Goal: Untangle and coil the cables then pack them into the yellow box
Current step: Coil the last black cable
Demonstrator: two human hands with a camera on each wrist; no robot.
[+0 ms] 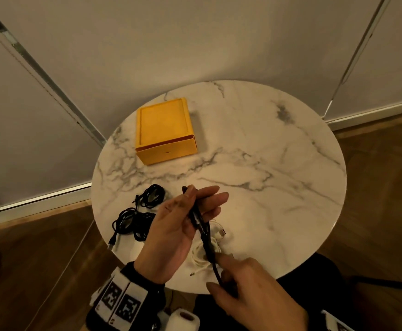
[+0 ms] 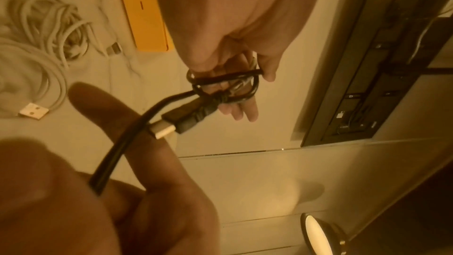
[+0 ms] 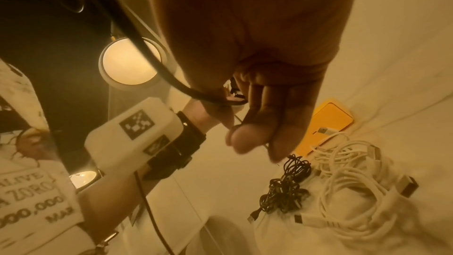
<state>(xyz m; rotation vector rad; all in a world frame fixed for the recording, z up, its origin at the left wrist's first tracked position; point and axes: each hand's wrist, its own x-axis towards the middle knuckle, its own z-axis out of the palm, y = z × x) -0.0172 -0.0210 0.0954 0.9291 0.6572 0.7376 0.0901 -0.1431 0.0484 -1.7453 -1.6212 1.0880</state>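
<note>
My left hand (image 1: 183, 218) is raised over the near edge of the table. A black cable (image 1: 198, 220) is looped round its fingers, and the thumb pinches the loops (image 2: 220, 84). The cable's USB plug (image 2: 182, 121) hangs just below them. The tail runs down into my right hand (image 1: 243, 290), which grips it between thumb and fingers with the index finger (image 2: 117, 119) stretched out. The yellow box (image 1: 165, 130) stands shut at the table's far left. Two black cable bundles (image 1: 152, 194) (image 1: 133, 222) lie left of my left hand. A white cable tangle (image 1: 207, 252) lies under the hands.
The round marble table (image 1: 278, 163) stands in a corner between grey walls, over a wooden floor. Its right half is bare marble. A white roll (image 1: 183, 318) sits below the near edge. In the right wrist view a round lamp (image 3: 130, 61) glows.
</note>
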